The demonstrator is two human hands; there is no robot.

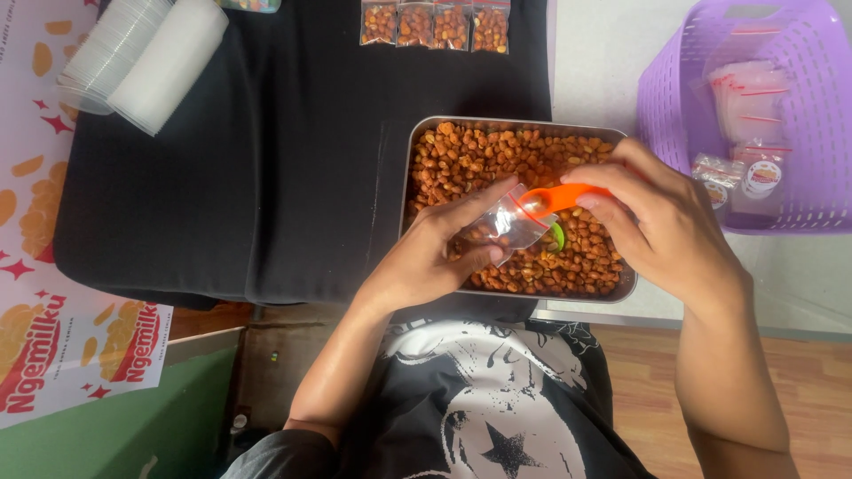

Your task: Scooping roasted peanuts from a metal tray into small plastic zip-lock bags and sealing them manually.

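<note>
Bare forearms; a black T-shirt [497, 399] printed with a white star graphic.

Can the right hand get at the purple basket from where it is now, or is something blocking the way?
Probably yes. The purple basket stands just beside the right hand, with bare table between them and nothing in the way. But its fingers hold an orange spoon, so that hand is occupied.

My left hand [426, 257] pinches a small clear plastic bag [506, 222] open over the rectangular metal tray [406, 191] of brown coated nuts, while my right hand [661, 222] tips an orange plastic spoon [559, 197] into it.
</note>
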